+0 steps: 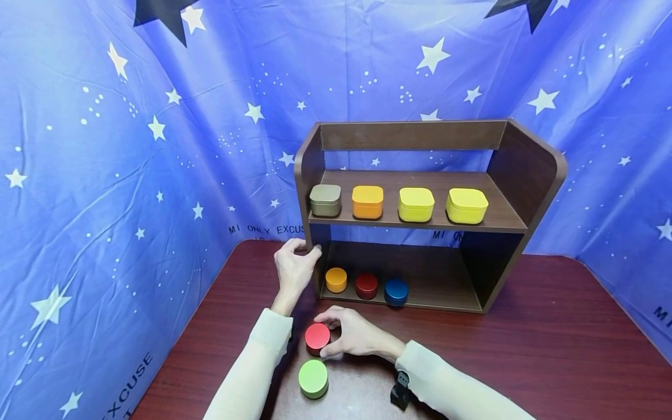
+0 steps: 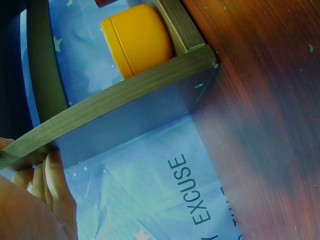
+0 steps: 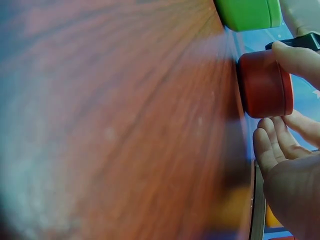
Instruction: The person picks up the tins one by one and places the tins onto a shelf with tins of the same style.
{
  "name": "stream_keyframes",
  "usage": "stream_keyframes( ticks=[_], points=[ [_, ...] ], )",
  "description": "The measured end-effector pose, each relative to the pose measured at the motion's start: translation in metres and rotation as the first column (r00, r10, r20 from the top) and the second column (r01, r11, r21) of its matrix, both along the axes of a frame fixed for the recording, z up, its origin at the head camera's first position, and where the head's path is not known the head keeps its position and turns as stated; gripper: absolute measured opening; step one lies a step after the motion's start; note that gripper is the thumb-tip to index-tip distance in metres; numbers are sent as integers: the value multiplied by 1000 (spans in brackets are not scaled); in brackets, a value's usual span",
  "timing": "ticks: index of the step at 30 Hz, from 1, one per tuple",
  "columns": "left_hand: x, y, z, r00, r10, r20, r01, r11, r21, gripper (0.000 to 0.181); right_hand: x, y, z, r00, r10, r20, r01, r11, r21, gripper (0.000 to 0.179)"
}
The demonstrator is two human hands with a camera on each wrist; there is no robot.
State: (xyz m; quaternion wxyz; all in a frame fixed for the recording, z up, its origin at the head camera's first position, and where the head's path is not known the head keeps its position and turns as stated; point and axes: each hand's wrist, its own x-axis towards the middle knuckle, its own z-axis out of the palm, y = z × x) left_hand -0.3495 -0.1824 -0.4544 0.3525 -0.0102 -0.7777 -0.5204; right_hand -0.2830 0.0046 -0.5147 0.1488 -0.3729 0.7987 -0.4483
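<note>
My left hand (image 1: 295,267) grips the front edge of the left side panel of a dark brown wooden shelf (image 1: 411,128); in the left wrist view its fingers (image 2: 56,180) lie along the panel's outer face. My right hand (image 1: 361,331) holds a round red tin (image 1: 317,336) between thumb and fingers on the table, in front of the shelf. In the right wrist view the thumb touches one side of the red tin (image 3: 264,85) and the index finger the other. Right beside it, nearer to me, stands a round green tin (image 1: 313,378).
On the lower board stand three round tins: orange (image 1: 336,280), dark red (image 1: 366,286) and blue (image 1: 396,291). The upper board carries several squarish tins, among them a grey-green one (image 1: 325,200) and an orange one (image 1: 367,202). A starry blue cloth (image 1: 210,116) hangs around the table (image 1: 567,332).
</note>
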Motion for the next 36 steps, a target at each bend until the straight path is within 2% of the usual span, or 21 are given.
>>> stream_keyframes(
  ticks=[25, 36],
  points=[
    [0, 2, 1, 1000, 22, -22, -22, 1000, -12, 13, -2, -5, -4, 1000, -15, -15, 16, 1000, 9, 56],
    [-1, 2, 0, 999, 22, -28, -22, 1000, -12, 13, -1, 3, 5, 999, -26, -31, 25, 1000, -18, 55]
  ],
)
